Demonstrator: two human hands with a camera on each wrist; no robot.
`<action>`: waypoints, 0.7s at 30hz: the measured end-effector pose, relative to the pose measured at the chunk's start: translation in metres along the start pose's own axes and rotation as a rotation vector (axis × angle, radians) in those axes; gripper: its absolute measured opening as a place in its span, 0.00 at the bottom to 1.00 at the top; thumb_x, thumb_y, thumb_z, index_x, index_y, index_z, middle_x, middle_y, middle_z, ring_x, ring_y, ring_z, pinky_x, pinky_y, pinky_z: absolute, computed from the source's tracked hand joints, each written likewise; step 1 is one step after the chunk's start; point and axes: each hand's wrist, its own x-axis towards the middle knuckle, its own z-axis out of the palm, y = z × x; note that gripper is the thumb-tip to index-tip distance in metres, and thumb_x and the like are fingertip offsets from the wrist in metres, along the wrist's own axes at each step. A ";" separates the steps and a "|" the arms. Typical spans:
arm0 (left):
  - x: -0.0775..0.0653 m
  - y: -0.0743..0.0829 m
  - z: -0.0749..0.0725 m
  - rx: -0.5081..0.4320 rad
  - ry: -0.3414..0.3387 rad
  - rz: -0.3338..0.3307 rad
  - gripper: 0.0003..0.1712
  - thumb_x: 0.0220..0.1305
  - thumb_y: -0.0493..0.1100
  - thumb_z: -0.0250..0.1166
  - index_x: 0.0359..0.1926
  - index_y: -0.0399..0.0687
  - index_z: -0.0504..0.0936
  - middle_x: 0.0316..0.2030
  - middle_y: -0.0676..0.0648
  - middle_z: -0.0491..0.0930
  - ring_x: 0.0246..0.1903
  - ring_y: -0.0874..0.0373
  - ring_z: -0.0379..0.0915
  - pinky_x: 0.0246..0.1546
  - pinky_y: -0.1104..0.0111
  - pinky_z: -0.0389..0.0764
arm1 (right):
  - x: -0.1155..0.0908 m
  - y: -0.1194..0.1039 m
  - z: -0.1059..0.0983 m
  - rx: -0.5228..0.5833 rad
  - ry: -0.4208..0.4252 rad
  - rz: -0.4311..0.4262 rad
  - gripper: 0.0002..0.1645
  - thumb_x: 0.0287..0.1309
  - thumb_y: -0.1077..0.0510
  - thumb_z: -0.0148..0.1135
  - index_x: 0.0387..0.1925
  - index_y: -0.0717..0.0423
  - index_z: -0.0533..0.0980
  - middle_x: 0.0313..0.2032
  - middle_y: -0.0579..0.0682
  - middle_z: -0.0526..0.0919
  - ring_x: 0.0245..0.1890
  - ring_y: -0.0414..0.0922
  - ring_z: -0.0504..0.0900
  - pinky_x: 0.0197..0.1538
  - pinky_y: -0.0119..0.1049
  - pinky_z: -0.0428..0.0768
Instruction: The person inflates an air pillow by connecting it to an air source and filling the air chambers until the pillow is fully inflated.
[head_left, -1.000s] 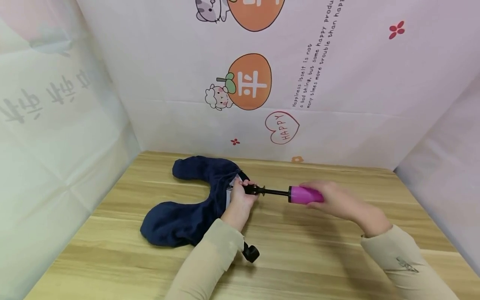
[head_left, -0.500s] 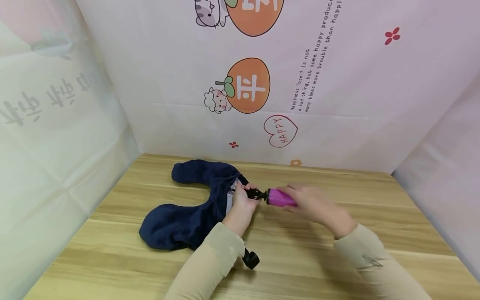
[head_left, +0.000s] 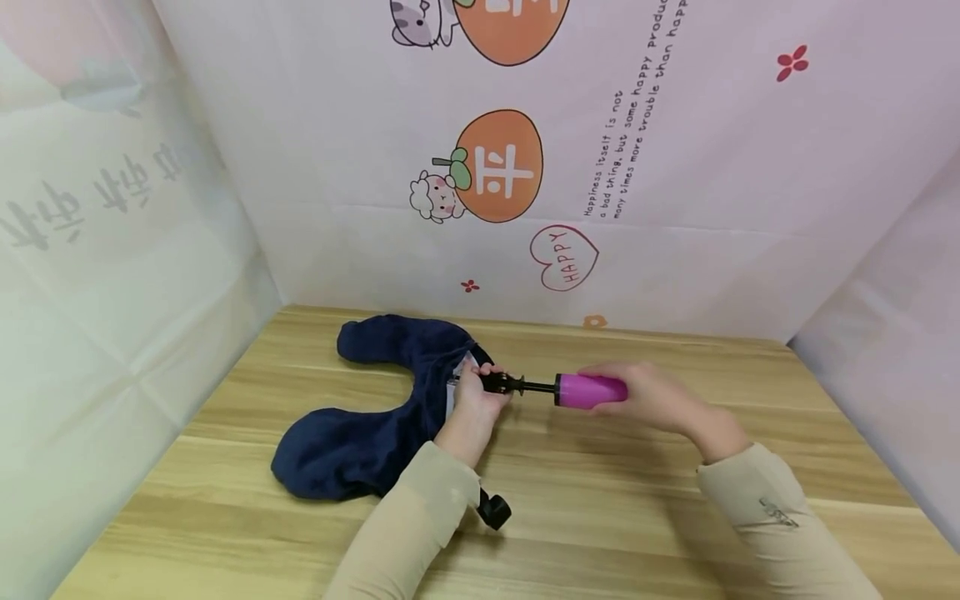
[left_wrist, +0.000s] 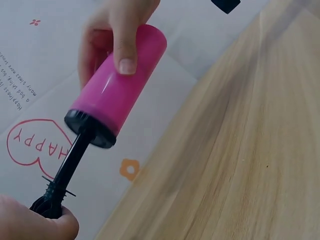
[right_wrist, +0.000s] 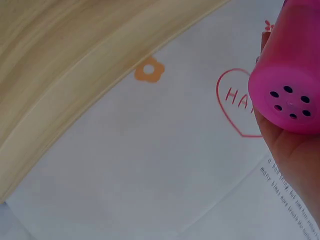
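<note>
Gripping the pump (head_left: 596, 391) by its pink barrel (left_wrist: 117, 85) in the right hand (head_left: 658, 398), with fingers curled round it, and clasping its black end (head_left: 497, 382) between thumb and fingers of the left hand (head_left: 472, 408), at the edge of the pillow (head_left: 337, 454). Held above the table (head_left: 600, 517), just right of the pillow, with some black shaft (head_left: 538, 387) bared between the hands and a black strap (head_left: 495, 511) near the left sleeve (head_left: 431, 500).

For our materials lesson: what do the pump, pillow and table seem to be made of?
Pump: probably plastic, smooth and glossy pink, with a bright highlight along its barrel.
Pillow: navy fabric, possibly plush, judging by its matte, wrinkled surface.
Table: wood or wood-look laminate, low sheen; streaky grain shows, but which is unclear.
</note>
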 end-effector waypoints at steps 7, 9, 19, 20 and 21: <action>0.005 0.010 -0.001 -0.045 -0.004 0.014 0.25 0.84 0.54 0.39 0.25 0.51 0.57 0.16 0.54 0.62 0.25 0.60 0.63 0.39 0.65 0.65 | -0.012 0.012 -0.020 0.041 -0.008 0.041 0.33 0.53 0.53 0.81 0.60 0.59 0.81 0.47 0.53 0.86 0.41 0.45 0.82 0.44 0.46 0.80; 0.005 0.011 -0.002 -0.046 -0.003 0.030 0.25 0.84 0.54 0.39 0.26 0.51 0.56 0.16 0.55 0.62 0.25 0.60 0.63 0.39 0.65 0.65 | -0.014 0.013 -0.023 0.014 -0.001 0.050 0.34 0.52 0.52 0.81 0.59 0.58 0.81 0.47 0.52 0.86 0.40 0.45 0.81 0.44 0.47 0.80; 0.000 -0.004 0.001 -0.045 -0.006 0.020 0.24 0.85 0.52 0.38 0.27 0.49 0.57 0.14 0.55 0.61 0.23 0.60 0.62 0.37 0.66 0.64 | 0.022 -0.023 0.020 -0.215 0.090 -0.171 0.29 0.55 0.56 0.78 0.58 0.61 0.81 0.49 0.58 0.87 0.43 0.53 0.86 0.46 0.51 0.82; 0.000 -0.004 0.001 -0.044 -0.003 0.024 0.23 0.85 0.52 0.38 0.28 0.49 0.57 0.15 0.55 0.61 0.23 0.60 0.62 0.37 0.66 0.64 | 0.026 -0.026 0.023 -0.230 0.095 -0.180 0.29 0.56 0.56 0.78 0.58 0.62 0.81 0.49 0.59 0.87 0.44 0.54 0.86 0.46 0.51 0.83; 0.000 -0.004 0.001 -0.039 0.001 0.027 0.23 0.85 0.52 0.39 0.28 0.49 0.57 0.15 0.55 0.61 0.23 0.60 0.62 0.37 0.66 0.64 | 0.028 -0.029 0.025 -0.238 0.096 -0.180 0.30 0.56 0.56 0.78 0.58 0.62 0.81 0.49 0.59 0.86 0.44 0.54 0.86 0.46 0.51 0.83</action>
